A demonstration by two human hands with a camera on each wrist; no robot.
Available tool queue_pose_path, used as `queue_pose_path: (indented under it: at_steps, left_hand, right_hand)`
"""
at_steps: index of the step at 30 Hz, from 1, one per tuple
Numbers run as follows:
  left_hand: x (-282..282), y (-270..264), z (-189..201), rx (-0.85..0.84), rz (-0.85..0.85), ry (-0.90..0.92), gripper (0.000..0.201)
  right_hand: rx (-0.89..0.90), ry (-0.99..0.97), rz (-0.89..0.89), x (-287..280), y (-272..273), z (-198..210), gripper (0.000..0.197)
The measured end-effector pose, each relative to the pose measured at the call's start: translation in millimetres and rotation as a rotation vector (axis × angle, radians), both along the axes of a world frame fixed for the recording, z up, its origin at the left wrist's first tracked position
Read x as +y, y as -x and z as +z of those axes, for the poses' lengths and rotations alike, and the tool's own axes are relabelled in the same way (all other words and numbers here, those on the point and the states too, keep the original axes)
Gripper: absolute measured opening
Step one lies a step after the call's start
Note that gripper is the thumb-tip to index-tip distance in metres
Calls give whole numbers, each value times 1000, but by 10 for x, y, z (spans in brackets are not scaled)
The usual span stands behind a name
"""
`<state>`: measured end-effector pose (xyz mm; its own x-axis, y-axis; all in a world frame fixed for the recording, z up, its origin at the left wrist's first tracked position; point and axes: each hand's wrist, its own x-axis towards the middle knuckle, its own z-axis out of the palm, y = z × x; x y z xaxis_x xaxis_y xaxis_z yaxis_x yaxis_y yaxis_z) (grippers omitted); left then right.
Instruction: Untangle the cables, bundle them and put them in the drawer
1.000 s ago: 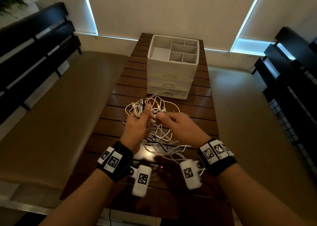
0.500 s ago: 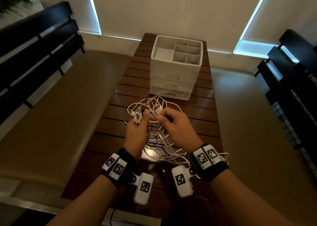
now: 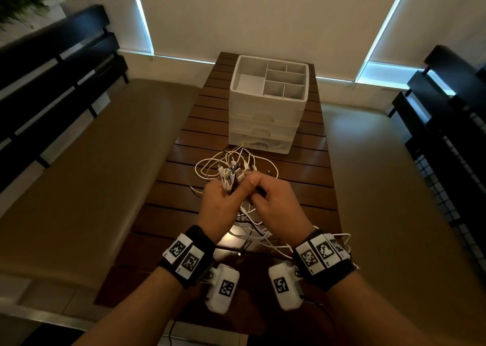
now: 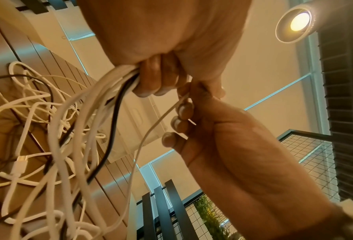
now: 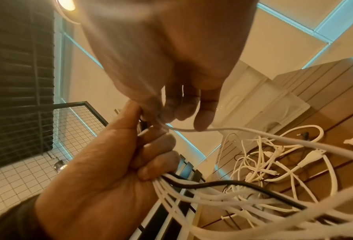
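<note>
A tangle of white cables (image 3: 238, 161) with one black cable (image 4: 118, 99) lies on the wooden slat table (image 3: 302, 177) in front of the white drawer unit (image 3: 264, 126). My left hand (image 3: 231, 189) grips a bunch of cable ends (image 4: 118, 76), and their plugs (image 3: 230, 174) stick up above the fist. My right hand (image 3: 256, 188) is pressed against the left thumb and pinches one thin white cable (image 5: 192, 129) between thumb and fingers. The same pinched thin cable (image 4: 161, 118) runs down into the tangle. More loops (image 3: 259, 236) lie under both wrists.
The drawer unit has three shut drawers and a divided top tray (image 3: 273, 78) with nothing in it. Padded benches (image 3: 92, 166) run along both sides of the narrow table, with dark slatted backs (image 3: 52, 77) behind them. A wire grid panel (image 3: 447, 193) stands at the right.
Both hands have risen slightly and drawn together; my right thumb now sits against the left thumb. The bunch of plugs stays in the left fist.
</note>
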<state>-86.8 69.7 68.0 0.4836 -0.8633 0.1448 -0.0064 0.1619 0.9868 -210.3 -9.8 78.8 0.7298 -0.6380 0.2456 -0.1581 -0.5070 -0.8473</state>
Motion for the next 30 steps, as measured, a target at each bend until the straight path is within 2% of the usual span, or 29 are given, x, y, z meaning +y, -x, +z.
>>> queue_pose_path:
  at_steps: [5, 9, 11, 13, 15, 17, 20, 22, 25, 28, 30]
  left_hand:
    - [-25, -7, 61, -49, 1, -38, 27]
    - [-118, 14, 245, -8, 63, -6, 37]
    - [-163, -5, 349, 53, 131, -8, 41]
    - [-185, -73, 432, 113, 195, -21, 45]
    - [-186, -138, 479, 145, 189, -31, 48]
    - [-160, -183, 490, 172, 155, -35, 48]
    - [-108, -214, 445, 143, 93, -61, 47]
    - [-84, -227, 404, 145, 71, -81, 46]
    - [-90, -249, 343, 162, 81, -89, 41]
    - [-124, -232, 310, 161, 133, -125, 50]
    - [-144, -208, 338, 195, 166, -119, 54]
  right_hand:
    - [-18, 43, -89, 4, -46, -5, 12]
    - [-55, 99, -191, 30, -151, 10, 28]
    - [-88, 106, -168, 28, -186, 75, 24]
    - [-109, 15, -124, 32, -189, 90, 13]
    - [-106, -107, -74, 14, -153, 63, 13]
    - [-63, -134, -19, -24, -125, 38, 17]
    - [0, -72, 54, -72, -112, 64, 10]
    - [-1, -24, 60, -89, -106, 63, 16]
    - [1, 71, 72, -79, -104, 38, 20]
    - [23, 145, 69, -74, -113, 16, 22]
    - [36, 121, 58, -79, -131, -1, 24]
